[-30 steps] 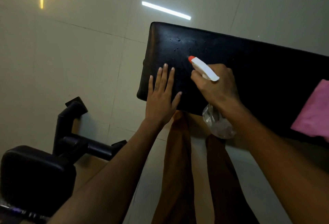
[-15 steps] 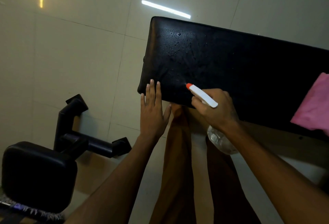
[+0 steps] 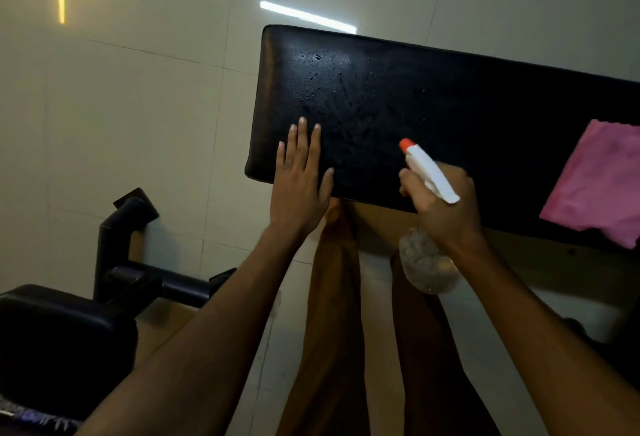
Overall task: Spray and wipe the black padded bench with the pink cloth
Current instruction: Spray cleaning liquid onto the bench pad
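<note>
The black padded bench runs from the centre to the right edge, with wet droplets near its left end. My left hand lies flat on the bench's near left corner, fingers apart and holding nothing. My right hand grips a spray bottle with a white head and orange nozzle that points up-left over the pad; its clear body hangs below my wrist. The pink cloth lies flat on the bench at the far right, apart from both hands.
A second black padded piece of gym equipment with a black tubular frame stands at the lower left. My legs in brown trousers are below the bench edge. Pale floor tiles lie to the left.
My left hand slid back and returned forward onto the pad corner. My right hand with the spray bottle moved right along the near edge.
</note>
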### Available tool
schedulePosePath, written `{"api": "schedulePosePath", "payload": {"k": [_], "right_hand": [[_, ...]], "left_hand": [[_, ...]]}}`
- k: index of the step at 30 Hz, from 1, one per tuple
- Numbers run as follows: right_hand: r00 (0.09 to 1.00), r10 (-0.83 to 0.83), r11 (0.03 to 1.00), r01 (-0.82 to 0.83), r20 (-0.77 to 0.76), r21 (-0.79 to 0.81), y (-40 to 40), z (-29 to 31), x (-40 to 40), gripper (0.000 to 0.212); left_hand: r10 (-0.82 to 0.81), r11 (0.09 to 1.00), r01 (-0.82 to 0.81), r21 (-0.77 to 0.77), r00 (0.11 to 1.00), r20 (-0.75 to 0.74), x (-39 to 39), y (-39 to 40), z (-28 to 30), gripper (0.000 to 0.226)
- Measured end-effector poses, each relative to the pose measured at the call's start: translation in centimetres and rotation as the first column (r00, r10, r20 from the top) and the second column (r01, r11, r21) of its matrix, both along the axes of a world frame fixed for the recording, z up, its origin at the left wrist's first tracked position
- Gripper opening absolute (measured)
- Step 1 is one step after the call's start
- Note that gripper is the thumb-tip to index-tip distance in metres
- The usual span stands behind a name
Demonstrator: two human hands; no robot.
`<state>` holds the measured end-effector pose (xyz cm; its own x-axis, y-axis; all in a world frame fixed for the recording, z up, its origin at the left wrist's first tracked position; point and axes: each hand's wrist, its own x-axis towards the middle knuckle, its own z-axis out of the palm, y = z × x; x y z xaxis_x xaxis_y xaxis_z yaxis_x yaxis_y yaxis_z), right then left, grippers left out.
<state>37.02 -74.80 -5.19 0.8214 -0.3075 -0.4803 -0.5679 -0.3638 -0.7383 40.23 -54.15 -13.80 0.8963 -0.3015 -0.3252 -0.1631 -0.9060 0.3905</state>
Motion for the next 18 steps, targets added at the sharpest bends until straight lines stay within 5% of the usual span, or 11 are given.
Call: {"api": "schedulePosePath", "payload": {"k": [6, 18], "right_hand": [[0.979, -0.203, 0.974, 0.202, -0.002, -0.107, -2.8, 0.2, 0.7, 0.034], [0.994, 0.005, 0.997, 0.004, -0.111, 0.075, -3.7, -0.9, -3.6, 0.035]], "left_hand": [[-0.129, 0.99, 0.128, 0.066, 0.991, 0.017, 2.2, -2.7, -0.2, 0.068], [-0.093, 0.994, 0.094, 0.053, 0.996, -0.012, 1.6, -3.0, 0.0, 0.068]]}}
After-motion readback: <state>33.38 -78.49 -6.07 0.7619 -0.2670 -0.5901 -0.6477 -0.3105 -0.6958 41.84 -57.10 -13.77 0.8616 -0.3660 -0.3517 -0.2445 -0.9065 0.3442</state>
